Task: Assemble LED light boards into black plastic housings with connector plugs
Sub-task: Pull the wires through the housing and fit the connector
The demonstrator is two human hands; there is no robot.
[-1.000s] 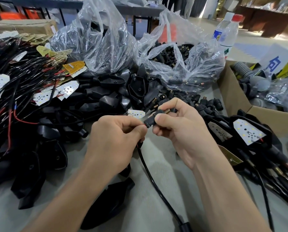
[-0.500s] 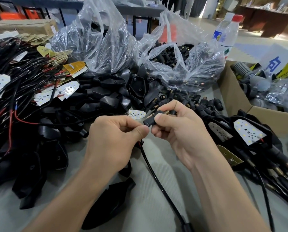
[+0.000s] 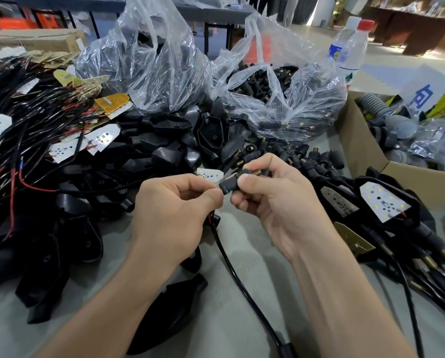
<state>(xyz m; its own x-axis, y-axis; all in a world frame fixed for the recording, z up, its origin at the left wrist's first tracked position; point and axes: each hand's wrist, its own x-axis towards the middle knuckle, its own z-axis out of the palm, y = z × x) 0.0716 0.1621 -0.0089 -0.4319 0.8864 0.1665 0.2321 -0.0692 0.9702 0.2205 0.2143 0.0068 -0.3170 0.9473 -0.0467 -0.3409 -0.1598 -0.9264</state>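
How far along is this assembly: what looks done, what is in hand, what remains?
Done: assembled housings lie at right. In hand: the right hand pinches a connector plug, the left hand holds its cable. Remaining: piles of empty housings, loose boards and spare plugs.

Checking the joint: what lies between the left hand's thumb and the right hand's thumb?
A black connector plug, pinched by the right hand; the left hand holds the cable at its end. Head view.

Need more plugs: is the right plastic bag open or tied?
Open; the bag gapes on top, showing connector plugs inside.
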